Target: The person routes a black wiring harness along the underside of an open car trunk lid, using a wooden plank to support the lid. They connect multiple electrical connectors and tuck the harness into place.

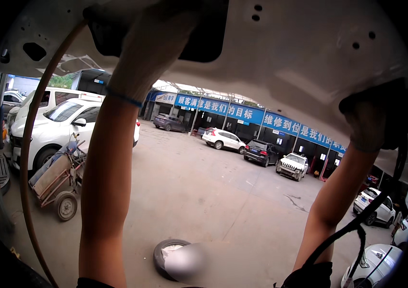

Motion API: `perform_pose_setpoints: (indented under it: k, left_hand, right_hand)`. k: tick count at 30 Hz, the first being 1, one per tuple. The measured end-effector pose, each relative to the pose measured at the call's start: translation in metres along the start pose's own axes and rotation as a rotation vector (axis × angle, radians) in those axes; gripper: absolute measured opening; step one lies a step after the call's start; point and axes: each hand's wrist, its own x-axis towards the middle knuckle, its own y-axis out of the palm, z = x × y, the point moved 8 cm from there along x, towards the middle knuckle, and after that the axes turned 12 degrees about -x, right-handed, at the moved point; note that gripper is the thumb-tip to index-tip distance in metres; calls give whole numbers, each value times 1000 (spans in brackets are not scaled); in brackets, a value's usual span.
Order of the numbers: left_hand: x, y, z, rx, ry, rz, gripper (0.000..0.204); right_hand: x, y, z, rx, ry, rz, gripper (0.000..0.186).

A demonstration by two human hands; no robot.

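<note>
Overhead spans a raised white car body panel (280, 62), its metal skin pierced with round holes and larger dark openings. My left hand (153, 45), in a whitish knit glove with a blue cuff edge, reaches up at the large cutout left of centre. Its fingers are lost in shadow there. At the right, my right hand (368, 122), also gloved, reaches into or against another dark opening; its fingers are hidden too. What either hand holds, if anything, does not show. A brown hose (27, 158) hangs from the panel left of my left arm. Black wiring (353, 225) runs past my right forearm.
A tire (161, 259) lies on the concrete floor below. A two-wheeled cart (55, 182) stands at the left beside a white car (64, 122). Several parked cars line the blue-signed workshop bays (223, 108) behind. More white cars (374, 206) stand at the right.
</note>
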Motion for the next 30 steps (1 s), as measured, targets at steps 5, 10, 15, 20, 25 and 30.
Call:
perform_pose_setpoints:
  k: [5, 10, 15, 20, 25, 30]
  left_hand:
    - [107, 46, -13, 260, 98, 317, 20]
    - [116, 60, -18, 694, 405, 427, 22]
    - [102, 56, -34, 73, 235, 335, 16]
    - [77, 62, -22, -321, -384, 599, 36]
    - [65, 97, -55, 468, 883, 519, 14]
    - [61, 82, -29, 135, 587, 362, 10]
  right_hand:
    - [32, -32, 19, -101, 53, 19, 45]
    - [19, -40, 30, -316, 14, -242, 47]
    - [4, -28, 28, 98, -69, -139, 52]
    - [8, -47, 15, 559, 386, -190, 58]
    - [40, -92, 33, 354, 234, -255, 50]
    - [43, -103, 28, 355, 206, -286, 43]
